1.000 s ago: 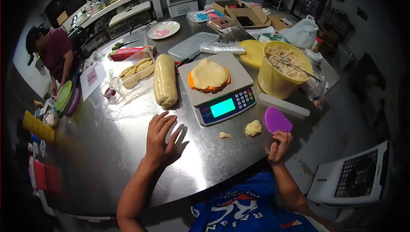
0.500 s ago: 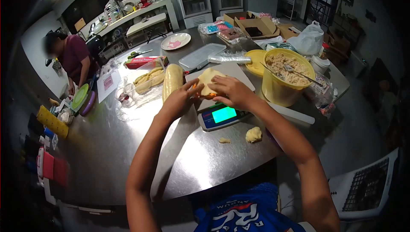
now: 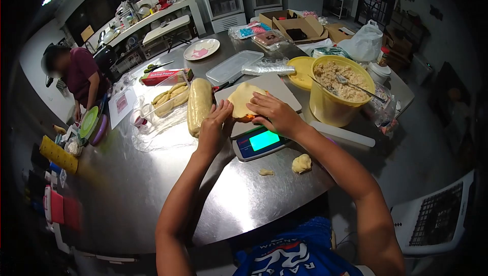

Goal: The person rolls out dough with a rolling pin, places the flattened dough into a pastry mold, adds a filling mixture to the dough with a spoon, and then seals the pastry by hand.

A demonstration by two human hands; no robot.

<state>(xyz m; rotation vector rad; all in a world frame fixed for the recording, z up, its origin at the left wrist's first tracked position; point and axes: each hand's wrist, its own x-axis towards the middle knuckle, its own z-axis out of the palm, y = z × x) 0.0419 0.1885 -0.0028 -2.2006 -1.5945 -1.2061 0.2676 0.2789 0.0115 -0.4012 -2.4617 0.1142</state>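
A flattened round of pale dough [image 3: 243, 100] lies over something orange, whose edge shows beneath it; the rest of that thing is hidden. Both sit over the plate of a kitchen scale [image 3: 262, 143] with a lit green display. My left hand [image 3: 216, 126] holds the dough's left edge, fingers together and thumb hidden. On the other side, my right hand [image 3: 277, 116] grips it, with fingers across the top and the thumb low by the orange edge. A lump of dough [image 3: 302, 163] and a small dough scrap [image 3: 266, 172] lie in front of the scale.
A wrapped dough log [image 3: 200, 105] and a clear container of dough pieces [image 3: 173, 98] stand left. To the right is a yellow bucket [image 3: 333, 105] of crumbly mixture with a utensil, beside a white rolling pin [image 3: 343, 133]. A person [image 3: 81, 75] works at the far left.
The view has shifted slightly. My left hand's fingers lie straighter along the dough's edge, and the dough looks spread flatter to the left. My right hand stays on its right side.
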